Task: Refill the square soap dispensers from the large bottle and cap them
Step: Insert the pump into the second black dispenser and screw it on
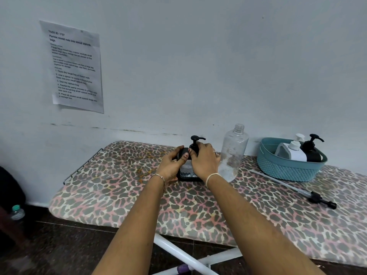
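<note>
A square black soap dispenser (188,171) stands on the leopard-print board (123,187), its black pump top (195,140) sticking up. My left hand (172,163) grips the dispenser's body from the left. My right hand (204,158) is curled round the pump collar on top. Just to the right stands the large clear bottle (233,153), uncapped and nearly empty. Its long pump with tube (294,188) lies on the board at the right.
A teal basket (286,169) at the back right holds a white dispenser (294,150) and a black dispenser (312,149). The wall runs right behind the board. A small water bottle (17,212) stands on the floor at the left.
</note>
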### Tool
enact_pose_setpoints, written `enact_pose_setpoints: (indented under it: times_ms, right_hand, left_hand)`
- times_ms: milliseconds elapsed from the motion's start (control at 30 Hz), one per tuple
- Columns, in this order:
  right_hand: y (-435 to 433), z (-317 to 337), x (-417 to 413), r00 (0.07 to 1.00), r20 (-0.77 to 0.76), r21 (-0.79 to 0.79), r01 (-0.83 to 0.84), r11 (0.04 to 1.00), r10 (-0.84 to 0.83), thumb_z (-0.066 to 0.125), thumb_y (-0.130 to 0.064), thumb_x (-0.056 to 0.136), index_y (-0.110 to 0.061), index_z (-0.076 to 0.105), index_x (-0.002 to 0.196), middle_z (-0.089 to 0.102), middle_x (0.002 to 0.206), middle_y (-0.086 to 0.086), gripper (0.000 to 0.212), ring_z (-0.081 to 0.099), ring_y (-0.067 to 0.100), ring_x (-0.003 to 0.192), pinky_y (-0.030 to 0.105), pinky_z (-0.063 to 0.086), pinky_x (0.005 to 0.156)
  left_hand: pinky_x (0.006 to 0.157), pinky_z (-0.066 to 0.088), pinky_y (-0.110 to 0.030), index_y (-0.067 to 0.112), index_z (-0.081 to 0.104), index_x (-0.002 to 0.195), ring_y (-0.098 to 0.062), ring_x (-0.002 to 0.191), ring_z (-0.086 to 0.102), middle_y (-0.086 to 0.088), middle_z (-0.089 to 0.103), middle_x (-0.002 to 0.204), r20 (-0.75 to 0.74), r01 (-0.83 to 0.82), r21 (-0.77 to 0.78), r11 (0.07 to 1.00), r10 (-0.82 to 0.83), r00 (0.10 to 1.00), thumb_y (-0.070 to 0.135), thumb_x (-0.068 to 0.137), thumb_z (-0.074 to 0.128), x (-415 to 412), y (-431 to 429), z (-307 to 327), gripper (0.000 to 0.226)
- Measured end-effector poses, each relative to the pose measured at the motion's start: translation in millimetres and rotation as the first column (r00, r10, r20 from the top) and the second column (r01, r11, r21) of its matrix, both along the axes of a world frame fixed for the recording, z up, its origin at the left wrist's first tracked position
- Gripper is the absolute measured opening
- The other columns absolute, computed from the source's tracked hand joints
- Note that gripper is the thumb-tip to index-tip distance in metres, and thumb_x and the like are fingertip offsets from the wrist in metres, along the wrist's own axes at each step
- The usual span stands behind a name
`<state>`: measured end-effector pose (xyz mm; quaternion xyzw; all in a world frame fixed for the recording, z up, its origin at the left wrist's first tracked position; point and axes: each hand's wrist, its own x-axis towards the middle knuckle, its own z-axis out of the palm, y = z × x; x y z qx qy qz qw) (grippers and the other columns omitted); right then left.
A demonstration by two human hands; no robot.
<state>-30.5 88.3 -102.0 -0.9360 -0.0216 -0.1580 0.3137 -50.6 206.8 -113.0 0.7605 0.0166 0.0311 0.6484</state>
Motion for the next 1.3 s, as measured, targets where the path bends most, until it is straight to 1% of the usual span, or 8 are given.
enact_pose_setpoints:
  times_ms: [100,267,433,633,867,1067,1167,1300]
  right_hand:
    - [-3.6,2.1,2.4,1.0,-0.019,0.02,-0.015,1.0,0.015,0.048,-0.037,0.098,-0.022,0.048,0.136,0.05,0.128,0.006,0.041,0.048,0.025,0.121,0.043,0.027,0.103]
    - [-3.4,6.5,2.0,1.0,0.014,-0.016,0.02,1.0,-0.02,0.051,-0.04,0.095,-0.025,0.053,0.132,0.055,0.123,0.004,0.04,0.054,0.022,0.114,0.038,0.029,0.1]
    - [-1.3,6.8,1.7,0.997,0.037,-0.027,0.067,0.997,-0.066,0.053,-0.04,0.094,-0.026,0.056,0.129,0.058,0.119,0.002,0.038,0.058,0.02,0.109,0.036,0.029,0.099]
    - [2.0,4.6,3.7,0.991,0.057,-0.012,0.123,0.992,-0.122,0.057,-0.04,0.09,-0.027,0.061,0.122,0.062,0.114,-0.001,0.035,0.061,0.018,0.103,0.036,0.03,0.097]
    - [0.0,0.9,8.7,0.991,0.067,0.022,0.116,0.993,-0.117,0.059,-0.046,0.087,-0.03,0.065,0.115,0.065,0.108,-0.004,0.033,0.061,0.018,0.102,0.038,0.033,0.096]
    - [-4.9,-1.7,8.6,0.995,0.059,-0.035,0.083,0.996,-0.081,0.056,-0.049,0.09,-0.027,0.059,0.125,0.059,0.118,0.004,0.042,0.046,0.026,0.119,0.041,0.03,0.096]
    - [-8.6,-5.6,6.4,0.999,0.042,0.003,0.02,1.0,-0.02,0.054,-0.046,0.092,-0.023,0.053,0.132,0.052,0.126,0.009,0.046,0.039,0.03,0.124,0.041,0.029,0.102]
    - [-18.3,-10.8,0.7,0.994,0.052,0.034,-0.099,0.995,0.097,0.055,-0.043,0.094,-0.02,0.048,0.137,0.046,0.129,0.011,0.049,0.037,0.031,0.125,0.039,0.03,0.105]
  left_hand:
    - [0.104,0.043,-0.046,0.024,0.042,0.142,-0.016,0.124,0.046,0.0,0.048,0.136,-0.02,-0.01,-0.029,1.0,0.009,1.0,0.033,0.092,0.061,-0.9,0.5,0.0,0.054]
    - [0.1,0.047,-0.042,0.017,0.047,0.137,-0.012,0.105,0.051,0.004,0.053,0.114,-0.036,-0.018,-0.108,0.994,0.014,0.999,0.026,0.09,0.064,0.0,1.0,-0.9,0.051]
    - [0.088,0.053,-0.038,0.02,0.052,0.13,-0.011,0.092,0.058,-0.003,0.056,0.118,-0.033,-0.042,-0.109,0.993,0.038,0.999,0.026,0.086,0.069,5.0,1.1,-2.8,0.047]
    - [0.088,0.051,-0.036,0.016,0.05,0.13,-0.016,0.101,0.054,-0.002,0.053,0.112,-0.014,-0.052,-0.053,0.997,0.051,0.999,0.024,0.086,0.069,7.5,1.4,-2.0,0.048]
    - [0.096,0.05,-0.049,0.02,0.052,0.125,-0.023,0.115,0.055,-0.003,0.054,0.119,-0.031,-0.077,-0.088,0.993,0.074,0.997,0.029,0.081,0.074,11.4,2.3,-7.2,0.05]
    - [0.092,0.051,-0.044,0.018,0.046,0.134,-0.019,0.11,0.053,-0.003,0.053,0.121,0.047,-0.014,0.086,0.996,0.01,0.999,0.033,0.088,0.065,7.9,4.2,-5.4,0.053]
    - [0.098,0.048,-0.041,0.016,0.044,0.137,-0.023,0.119,0.053,-0.009,0.053,0.131,0.086,-0.017,0.154,0.988,0.004,0.996,0.034,0.089,0.063,7.3,5.7,-5.3,0.055]
    - [0.094,0.046,-0.028,0.015,0.043,0.137,-0.019,0.116,0.053,-0.009,0.053,0.132,0.108,-0.007,0.206,0.978,-0.015,0.994,0.034,0.089,0.063,3.3,6.1,-3.6,0.055]
